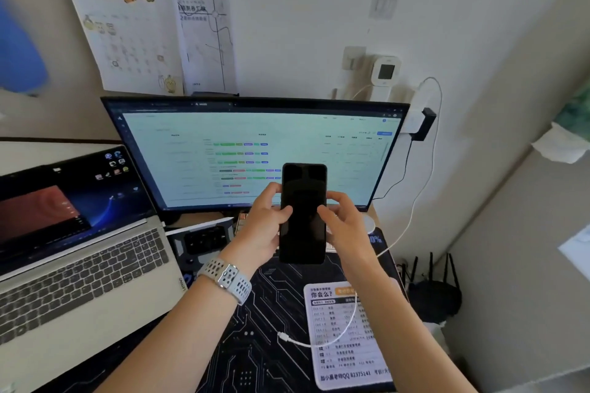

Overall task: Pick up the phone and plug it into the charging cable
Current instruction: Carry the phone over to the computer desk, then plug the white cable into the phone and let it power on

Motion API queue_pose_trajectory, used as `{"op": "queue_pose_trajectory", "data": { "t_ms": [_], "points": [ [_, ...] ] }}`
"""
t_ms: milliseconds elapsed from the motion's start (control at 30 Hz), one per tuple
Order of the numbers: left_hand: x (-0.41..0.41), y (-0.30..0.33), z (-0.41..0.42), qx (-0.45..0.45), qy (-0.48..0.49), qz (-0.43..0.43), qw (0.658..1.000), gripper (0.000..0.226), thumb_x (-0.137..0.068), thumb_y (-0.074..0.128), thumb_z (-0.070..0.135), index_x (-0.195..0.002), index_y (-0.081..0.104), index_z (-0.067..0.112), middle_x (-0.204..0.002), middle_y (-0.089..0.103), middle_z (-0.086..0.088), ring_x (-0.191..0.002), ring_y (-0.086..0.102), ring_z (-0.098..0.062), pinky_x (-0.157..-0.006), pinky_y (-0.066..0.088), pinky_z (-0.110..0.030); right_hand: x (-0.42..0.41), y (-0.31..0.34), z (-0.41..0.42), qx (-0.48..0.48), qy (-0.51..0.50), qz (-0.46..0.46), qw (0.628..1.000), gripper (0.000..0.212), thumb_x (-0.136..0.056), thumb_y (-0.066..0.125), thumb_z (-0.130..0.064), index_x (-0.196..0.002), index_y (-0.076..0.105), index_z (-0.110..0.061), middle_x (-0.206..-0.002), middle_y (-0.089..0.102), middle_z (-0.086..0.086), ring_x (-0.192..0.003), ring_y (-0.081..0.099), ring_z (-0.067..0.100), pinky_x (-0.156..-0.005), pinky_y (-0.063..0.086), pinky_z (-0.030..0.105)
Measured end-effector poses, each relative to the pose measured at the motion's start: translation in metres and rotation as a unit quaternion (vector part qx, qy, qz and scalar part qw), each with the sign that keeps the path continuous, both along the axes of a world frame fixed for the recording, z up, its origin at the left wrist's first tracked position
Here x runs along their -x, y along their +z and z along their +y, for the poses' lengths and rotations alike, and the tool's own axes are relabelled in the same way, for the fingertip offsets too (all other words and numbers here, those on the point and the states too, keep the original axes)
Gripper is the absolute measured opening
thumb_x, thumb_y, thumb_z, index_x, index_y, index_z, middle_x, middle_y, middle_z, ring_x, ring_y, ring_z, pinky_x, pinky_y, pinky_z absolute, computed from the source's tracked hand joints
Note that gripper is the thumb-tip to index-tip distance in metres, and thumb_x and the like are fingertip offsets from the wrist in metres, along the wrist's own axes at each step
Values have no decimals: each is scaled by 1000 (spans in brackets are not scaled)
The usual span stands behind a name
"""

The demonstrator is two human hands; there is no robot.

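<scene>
A black phone (303, 214) with a dark screen is held upright above the desk, in front of the monitor. My left hand (263, 226) grips its left edge, thumb on the screen. On the right edge, my right hand (343, 222) holds it the same way, thumb on the glass. The white charging cable (351, 325) lies on the desk mat below, its plug end (282, 337) loose and pointing left. The cable runs up under my right forearm to a white charger (416, 115) on the wall.
A wide monitor (223, 153) stands behind the phone and an open laptop (79, 249) sits at the left. A white printed card (344, 335) lies on the black mat (271, 313). A black router (434, 290) stands beyond the desk's right edge.
</scene>
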State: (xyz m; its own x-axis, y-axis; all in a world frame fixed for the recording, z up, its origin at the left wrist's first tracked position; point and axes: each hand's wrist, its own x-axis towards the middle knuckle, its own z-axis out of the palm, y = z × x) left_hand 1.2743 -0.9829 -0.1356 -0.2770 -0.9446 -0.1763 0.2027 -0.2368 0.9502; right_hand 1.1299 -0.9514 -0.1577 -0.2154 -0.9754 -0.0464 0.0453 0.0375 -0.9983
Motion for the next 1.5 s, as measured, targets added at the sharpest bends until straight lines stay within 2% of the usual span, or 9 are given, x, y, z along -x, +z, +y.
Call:
{"op": "queue_pose_trajectory", "data": {
  "t_ms": [133,267,467,633,900,1167,1267,1400,1500],
  "points": [
    [-5,-7,-7,-5,23,13,1000,32,-94,43,-6,-97,60,20,-93,71,-16,-90,66,-31,-80,55,-50,6,-38,-8,-42,-55,35,997,15,-98,48,-29,-109,57,-29,-113,63,1,-103,62,18,-91,53,37],
    [-7,-14,-10,-2,34,-3,999,33,-93,43,-7,-96,61,21,-107,66,-19,-113,57,-41,-102,37,-60,4,-87,-3,-109,-30,174,978,15,-97,53,-25,-112,55,-25,-102,61,-4,-89,61,13,-75,50,26],
    [-10,-45,-6,-37,25,-7,999,36,-94,43,-7,-95,62,24,-127,58,-19,-122,51,-39,-103,37,-58,-7,-151,13,-179,38,288,940,5,-93,58,-19,-95,54,-18,-92,60,1,-76,54,16,-57,37,23],
    [-17,-81,1,-104,45,-2,994,43,-93,39,-11,-98,63,25,-122,63,-12,-121,53,-35,-104,39,-53,-20,-186,27,-207,85,380,898,16,-89,62,-17,-102,65,-8,-95,69,6,-91,64,24,-62,38,24],
    [-25,-122,5,-164,68,-42,983,38,-94,39,-11,-114,58,14,-123,63,-14,-112,60,-30,-103,42,-49,-39,-225,46,-209,143,483,838,22,-89,65,-24,-110,68,-14,-110,67,5,-101,61,24,-74,45,30],
    [-23,-134,0,-169,68,-67,981,36,-94,40,-11,-101,61,18,-124,62,-14,-115,57,-29,-105,39,-48,-51,-240,53,-161,165,586,777,24,-89,66,-17,-112,62,-12,-115,62,6,-109,55,26,-76,50,35],
    [-23,-130,-4,-170,69,-64,981,33,-94,42,-9,-102,61,17,-121,63,-13,-113,59,-30,-102,43,-47,-45,-230,51,-189,154,529,813,18,-89,65,-17,-106,64,-11,-108,66,6,-102,59,25,-78,51,35],
    [-21,-111,-12,-171,77,-49,981,29,-95,43,-5,-96,59,19,-107,67,-14,-97,65,-31,-72,54,-40,-20,-184,45,-211,53,292,931,8,-85,71,-20,-84,63,-21,-79,66,-7,-78,62,13,-63,46,21],
    [-16,-94,-17,-177,88,-28,980,28,-96,43,-4,-99,59,19,-97,69,-10,-84,67,-27,-67,53,-40,4,-139,51,-170,-10,171,970,13,-80,76,-17,-76,66,-22,-73,68,-5,-73,65,11,-65,47,20]
  ]
}}
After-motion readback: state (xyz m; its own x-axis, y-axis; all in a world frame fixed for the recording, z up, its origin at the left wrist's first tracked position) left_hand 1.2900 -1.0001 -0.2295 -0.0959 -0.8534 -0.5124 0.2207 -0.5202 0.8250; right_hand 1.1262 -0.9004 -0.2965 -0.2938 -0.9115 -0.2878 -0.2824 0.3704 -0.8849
